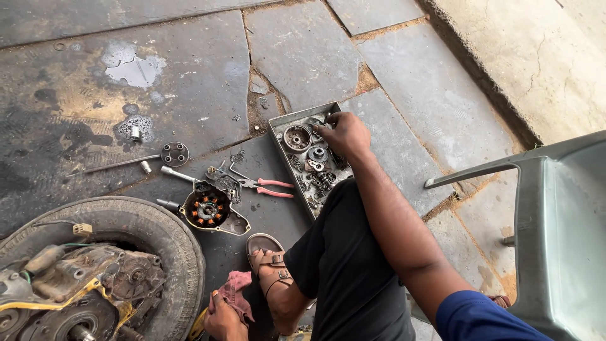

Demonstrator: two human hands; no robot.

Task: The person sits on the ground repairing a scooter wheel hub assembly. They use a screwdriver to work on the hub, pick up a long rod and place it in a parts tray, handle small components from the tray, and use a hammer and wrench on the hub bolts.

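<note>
Head view: right hand (pixel 344 134) is reaching into the metal tray (pixel 276 123) of small parts (pixel 314 163) on the stone floor, fingers curled tog. over pieces; grip unclear. Parts prob. hard, oily, slippery — pinch by edges. Left hand (pixel 222 319) is clutching the red rag (pixel 235 292) nr the tyre (pixel 161 237).

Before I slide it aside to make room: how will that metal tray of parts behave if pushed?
The tray is probably heavy, since it is packed with metal parts. It would likely scrape and catch on the rough stone floor. The loose parts may rattle and shift.
</note>
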